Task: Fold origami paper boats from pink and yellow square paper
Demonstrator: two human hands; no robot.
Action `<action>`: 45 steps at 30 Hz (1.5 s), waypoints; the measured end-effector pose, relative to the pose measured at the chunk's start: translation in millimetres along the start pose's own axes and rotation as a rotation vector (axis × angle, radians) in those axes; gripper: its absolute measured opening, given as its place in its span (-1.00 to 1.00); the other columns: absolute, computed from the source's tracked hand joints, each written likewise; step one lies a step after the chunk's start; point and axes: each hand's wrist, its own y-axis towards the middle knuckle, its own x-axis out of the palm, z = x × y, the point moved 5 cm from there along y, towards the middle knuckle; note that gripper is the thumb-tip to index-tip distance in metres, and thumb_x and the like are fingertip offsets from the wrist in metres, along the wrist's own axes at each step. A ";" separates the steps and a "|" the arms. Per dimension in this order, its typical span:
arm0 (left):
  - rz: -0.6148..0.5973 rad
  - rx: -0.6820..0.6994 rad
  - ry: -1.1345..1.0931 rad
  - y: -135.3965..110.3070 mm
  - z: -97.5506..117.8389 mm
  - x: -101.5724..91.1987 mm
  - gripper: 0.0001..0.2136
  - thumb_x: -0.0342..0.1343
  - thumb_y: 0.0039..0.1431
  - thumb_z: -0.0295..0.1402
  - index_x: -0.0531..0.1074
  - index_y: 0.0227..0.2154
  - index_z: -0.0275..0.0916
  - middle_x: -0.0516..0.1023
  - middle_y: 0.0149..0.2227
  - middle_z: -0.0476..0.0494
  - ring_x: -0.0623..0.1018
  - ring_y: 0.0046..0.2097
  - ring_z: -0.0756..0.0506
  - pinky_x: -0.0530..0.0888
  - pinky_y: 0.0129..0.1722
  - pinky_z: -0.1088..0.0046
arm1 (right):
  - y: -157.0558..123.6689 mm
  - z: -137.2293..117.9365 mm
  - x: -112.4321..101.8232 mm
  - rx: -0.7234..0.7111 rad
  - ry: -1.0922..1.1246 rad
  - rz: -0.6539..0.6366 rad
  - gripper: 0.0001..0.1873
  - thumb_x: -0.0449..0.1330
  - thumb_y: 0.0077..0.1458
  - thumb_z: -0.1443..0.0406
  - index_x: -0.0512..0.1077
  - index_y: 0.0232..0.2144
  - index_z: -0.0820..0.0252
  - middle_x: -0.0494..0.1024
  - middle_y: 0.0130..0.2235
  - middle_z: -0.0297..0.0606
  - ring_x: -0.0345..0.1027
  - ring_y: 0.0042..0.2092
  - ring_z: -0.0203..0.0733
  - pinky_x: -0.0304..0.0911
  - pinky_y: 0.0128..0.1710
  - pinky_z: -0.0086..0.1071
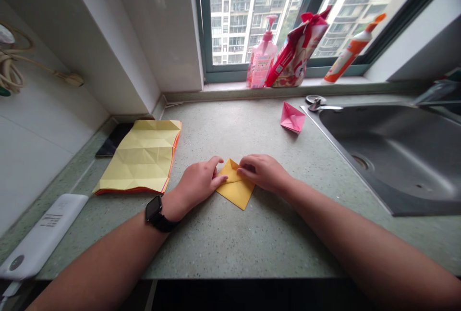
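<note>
A small folded piece of yellow origami paper (236,194) lies on the counter, one corner pointing toward me and a raised flap at its far corner. My left hand (198,181), with a black watch on the wrist, holds the paper's left edge, its thumb resting on top. On the other side my right hand (264,171) has its fingers curled and pinches the upper right edge. The fingertips partly hide both edges. Farther back to the right sits a folded pink paper shape (292,118), apart from both hands.
A stack of creased paper (140,155) lies left, partly over a dark flat object (114,140). Nearer is a white device (45,236). A steel sink (392,147) is at right. On the windowsill stand a pump bottle (262,61), a red bag (298,54) and an orange-white bottle (349,56).
</note>
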 end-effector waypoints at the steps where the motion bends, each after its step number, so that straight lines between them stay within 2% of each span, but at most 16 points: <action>1: -0.004 0.005 0.025 -0.5 0.2 0.7 -0.61 0.31 0.45 -0.22 0.48 0.24 -0.18 0.74 -0.20 -0.07 0.70 -0.22 -0.18 0.52 -0.21 0.31 | 0.3 -0.3 0.2 0.007 -0.006 -0.001 -0.84 0.27 0.35 0.28 0.50 -0.34 0.08 0.62 -0.30 -0.28 0.44 -0.28 -0.17 0.16 -0.27 -0.30; 4: 0.019 0.050 0.129 -2.0 2.0 1.5 -0.57 0.28 0.48 -0.25 0.43 0.30 -0.21 0.73 -0.12 -0.15 0.71 -0.12 -0.23 0.58 -0.12 0.26 | 0.9 -1.1 0.5 0.033 -0.016 -0.004 -0.87 0.28 0.34 0.27 0.51 -0.32 0.08 0.64 -0.28 -0.27 0.46 -0.26 -0.16 0.17 -0.26 -0.31; 8: 0.097 0.249 0.237 -4.6 11.7 0.4 -0.67 0.25 0.49 -0.34 0.49 0.23 -0.23 0.66 0.09 -0.28 0.64 0.12 -0.28 0.59 0.12 0.13 | 1.3 -1.8 1.4 0.068 -0.024 -0.003 -0.88 0.29 0.34 0.25 0.52 -0.30 0.08 0.65 -0.28 -0.27 0.46 -0.26 -0.16 0.17 -0.26 -0.31; 12: 0.079 0.481 0.252 -7.7 22.5 4.3 -0.81 0.16 0.53 -0.42 0.58 0.09 -0.19 0.63 0.20 -0.24 0.60 0.20 -0.26 0.56 0.23 0.08 | 2.2 -1.5 2.6 0.103 -0.041 0.001 -0.85 0.29 0.34 0.22 0.50 -0.32 0.08 0.64 -0.30 -0.28 0.44 -0.29 -0.17 0.14 -0.29 -0.31; 15: 0.060 0.577 0.221 -8.3 24.5 8.9 -0.80 0.10 0.57 -0.43 0.59 0.09 -0.19 0.67 0.19 -0.17 0.62 0.20 -0.22 0.54 0.29 0.09 | 3.3 -1.1 3.2 0.117 -0.054 0.015 -0.88 0.29 0.33 0.23 0.50 -0.30 0.08 0.64 -0.27 -0.25 0.45 -0.27 -0.15 0.14 -0.28 -0.31; 21: 0.045 0.565 0.199 -7.2 18.2 14.3 -0.73 0.09 0.60 -0.40 0.56 0.22 -0.17 0.63 0.29 -0.17 0.61 0.27 -0.23 0.54 0.32 0.10 | 3.6 1.7 -1.1 0.091 -0.033 0.088 -0.96 0.28 0.34 0.27 0.54 -0.20 0.09 0.61 -0.21 -0.26 0.45 -0.25 -0.17 0.20 -0.25 -0.31; 27: 0.043 0.531 0.226 -7.9 17.0 15.8 -0.72 0.07 0.60 -0.41 0.60 0.19 -0.15 0.67 0.23 -0.20 0.64 0.22 -0.23 0.56 0.26 0.09 | -1.8 9.2 -11.3 0.043 0.002 0.128 -0.96 0.31 0.33 0.27 0.53 -0.18 0.07 0.60 -0.19 -0.27 0.48 -0.23 -0.16 0.31 -0.19 -0.28; 31: 0.033 0.533 0.221 -8.3 17.5 16.0 -0.70 0.06 0.60 -0.42 0.57 0.24 -0.15 0.65 0.24 -0.22 0.63 0.22 -0.24 0.55 0.25 0.08 | -4.9 7.5 -8.4 0.004 -0.063 0.141 -0.76 0.40 0.28 0.17 0.56 -0.04 0.04 0.63 -0.02 -0.15 0.53 -0.01 0.02 0.41 0.04 -0.12; 34: 0.034 0.530 0.223 -8.8 17.7 15.3 -0.69 0.04 0.61 -0.41 0.56 0.25 -0.14 0.66 0.21 -0.24 0.64 0.18 -0.24 0.56 0.24 0.08 | -5.0 7.6 -1.3 0.021 -0.108 0.131 -0.58 0.45 0.23 0.14 0.55 0.10 0.01 0.58 0.18 -0.06 0.46 0.20 0.18 0.38 0.22 0.04; 37: 0.016 0.524 0.225 -9.8 17.8 15.8 -0.67 0.02 0.60 -0.41 0.56 0.25 -0.11 0.65 0.18 -0.24 0.64 0.15 -0.23 0.56 0.21 0.09 | -4.2 13.6 4.6 0.063 -0.108 0.103 -0.48 0.47 0.23 0.09 0.54 0.18 0.00 0.51 0.30 0.00 0.37 0.33 0.25 0.31 0.34 0.13; 42: -0.015 0.502 0.220 -11.0 20.0 15.8 -0.69 0.01 0.59 -0.38 0.57 0.21 -0.09 0.63 0.16 -0.24 0.62 0.12 -0.25 0.54 0.18 0.09 | -5.7 40.9 4.4 0.138 -0.126 0.077 -0.33 0.48 0.20 -0.03 0.51 0.28 -0.05 0.37 0.45 0.02 0.17 0.49 0.40 0.16 0.44 0.30; 45: -0.035 0.493 0.238 -12.0 24.0 14.9 -0.70 0.04 0.59 -0.31 0.57 0.21 -0.11 0.61 0.15 -0.27 0.60 0.12 -0.27 0.53 0.18 0.07 | -7.4 62.0 -2.6 0.177 -0.109 0.051 -0.24 0.51 0.16 -0.05 0.49 0.33 -0.05 0.32 0.49 0.05 0.11 0.52 0.46 0.16 0.45 0.34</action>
